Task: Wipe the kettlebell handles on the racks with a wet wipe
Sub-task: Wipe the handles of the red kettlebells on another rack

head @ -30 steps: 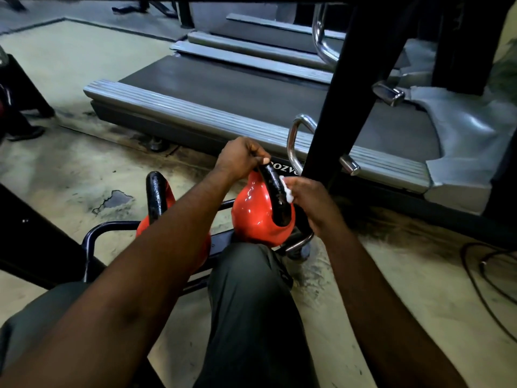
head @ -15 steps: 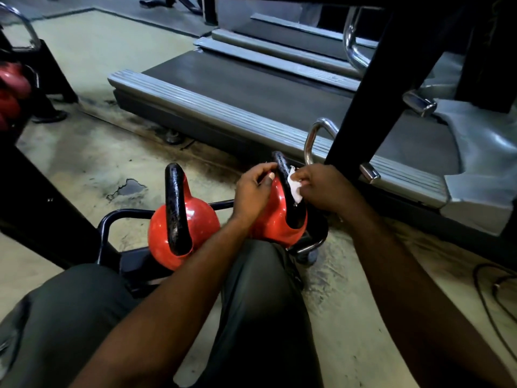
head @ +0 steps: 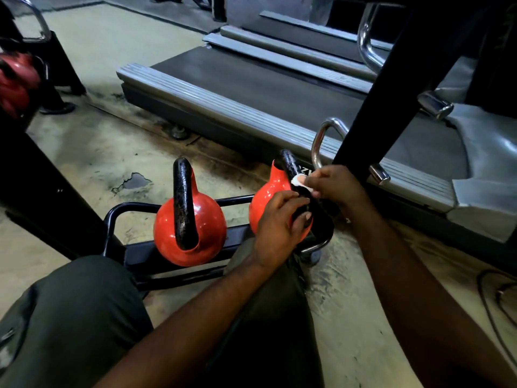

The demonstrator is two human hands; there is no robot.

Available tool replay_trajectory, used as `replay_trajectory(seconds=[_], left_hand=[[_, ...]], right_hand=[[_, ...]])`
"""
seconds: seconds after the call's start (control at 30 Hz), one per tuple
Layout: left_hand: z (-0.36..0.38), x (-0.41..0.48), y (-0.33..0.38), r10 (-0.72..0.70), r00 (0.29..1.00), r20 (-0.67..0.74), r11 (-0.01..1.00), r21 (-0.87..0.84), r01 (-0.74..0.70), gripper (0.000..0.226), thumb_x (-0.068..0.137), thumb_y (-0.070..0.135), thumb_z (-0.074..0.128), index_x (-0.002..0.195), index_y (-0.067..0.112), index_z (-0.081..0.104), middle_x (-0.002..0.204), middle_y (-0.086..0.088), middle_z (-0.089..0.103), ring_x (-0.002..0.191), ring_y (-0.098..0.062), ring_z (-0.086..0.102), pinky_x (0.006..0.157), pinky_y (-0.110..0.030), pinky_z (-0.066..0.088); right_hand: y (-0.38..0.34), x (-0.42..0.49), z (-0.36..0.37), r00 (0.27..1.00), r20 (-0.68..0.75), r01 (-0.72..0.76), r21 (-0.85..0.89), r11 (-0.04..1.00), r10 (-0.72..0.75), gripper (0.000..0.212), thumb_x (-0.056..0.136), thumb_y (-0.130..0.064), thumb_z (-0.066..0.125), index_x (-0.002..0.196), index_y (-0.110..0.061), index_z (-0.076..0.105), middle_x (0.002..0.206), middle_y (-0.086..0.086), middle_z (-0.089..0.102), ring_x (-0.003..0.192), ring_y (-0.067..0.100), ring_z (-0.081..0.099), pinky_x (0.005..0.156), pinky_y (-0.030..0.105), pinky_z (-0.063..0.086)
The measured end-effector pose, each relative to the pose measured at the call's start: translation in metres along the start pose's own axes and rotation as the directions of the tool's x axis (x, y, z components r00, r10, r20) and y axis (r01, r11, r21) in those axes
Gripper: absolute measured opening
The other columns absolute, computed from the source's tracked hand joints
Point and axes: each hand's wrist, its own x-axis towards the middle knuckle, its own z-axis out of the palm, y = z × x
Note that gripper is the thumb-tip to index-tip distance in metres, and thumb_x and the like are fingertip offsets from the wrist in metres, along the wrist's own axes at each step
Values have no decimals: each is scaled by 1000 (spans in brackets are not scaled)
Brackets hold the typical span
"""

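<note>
Two red kettlebells with black handles sit on a low black rack. The left kettlebell stands untouched. My left hand grips the lower part of the right kettlebell, around its black handle. My right hand pinches a small white wet wipe against the handle's right side. Most of the wipe is hidden by my fingers.
A treadmill deck lies just beyond the rack. A black upright post with chrome hooks rises right behind my right hand. Another red weight sits far left. Cables lie on the floor at right. My knees fill the foreground.
My left hand slid from the top of the right kettlebell's handle down to its lower part. My right hand with the wipe stayed on the handle's right side. The view shifted left.
</note>
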Motion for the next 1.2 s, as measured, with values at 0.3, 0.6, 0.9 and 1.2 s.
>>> replay_trajectory(seconds=[0.3, 0.6, 0.9, 1.2], left_hand=[[2, -7, 0, 115, 991, 68, 982, 141, -123, 39, 93, 28, 54, 128, 14, 65, 135, -12, 54, 123, -24, 54, 103, -35, 46], [-4, 2, -14, 229, 972, 50, 957, 170, -234, 34, 96, 19, 55, 127, 9, 65, 137, -16, 54, 125, -29, 54, 104, -38, 45], [-4, 30, -20, 274, 962, 4, 926, 267, -265, 30, 97, 30, 56, 114, 12, 71, 130, -10, 63, 118, -26, 60, 97, -37, 46], [-4, 24, -43, 269, 960, 81, 928, 243, -281, 42, 99, 27, 54, 138, 13, 55, 152, -7, 44, 139, -25, 43, 110, -44, 38]], right_hand=[[-9, 27, 7, 987, -20, -142, 341, 929, 158, 25, 81, -22, 80, 79, -19, 55, 63, -1, 58, 52, 6, 52, 46, 15, 43], [-50, 38, 21, 968, -97, 125, -614, 779, -231, 35, 68, -40, 84, 78, -19, 58, 90, 3, 68, 90, 25, 63, 77, 36, 50], [-29, 39, 9, 988, -106, 38, -530, 847, -110, 32, 78, -45, 74, 70, -20, 56, 87, 4, 68, 91, 27, 64, 76, 33, 46], [-58, 101, 30, 996, 90, 30, -478, 878, 15, 20, 90, -34, 66, 81, -16, 63, 79, 8, 63, 83, 24, 62, 78, 34, 53]])
